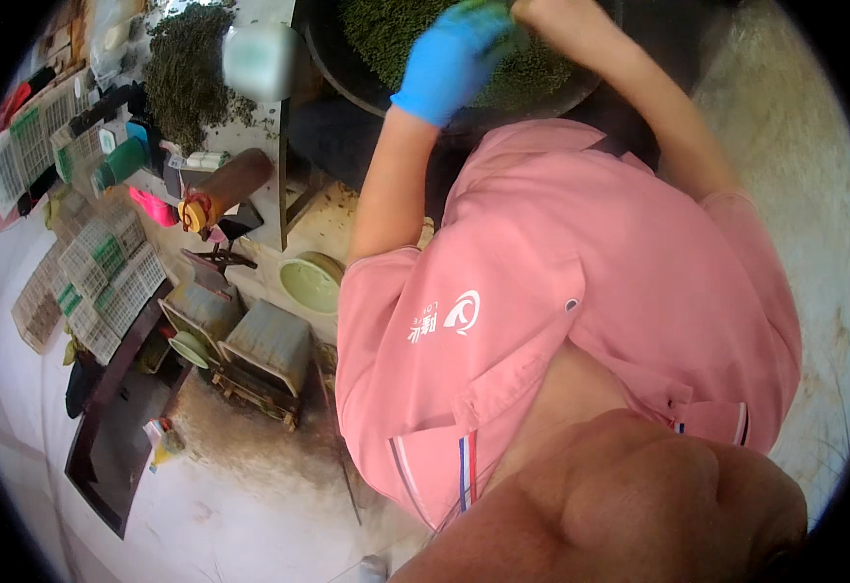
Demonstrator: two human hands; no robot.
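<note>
A wide dark pan (366, 95) at the top of the view holds a heap of small green leaves (386, 34). Above it is my left hand (454, 63) in a blue glove, its fingers smeared and tinged green. My bare right hand (566, 21) comes in from the right, partly cut off by the upper edge. Its fingers look curled close to the gloved fingertips; whether the two hands touch, and what the right one grips, I cannot make out.
To the left, a table bears a pile of dark dried leaves (187, 73), a blurred white object (258, 61) and a brown bottle (230, 187) with a yellow end. Below are a pale green basin (311, 282), grey metal bins (269, 345) and several white plastic baskets (104, 282).
</note>
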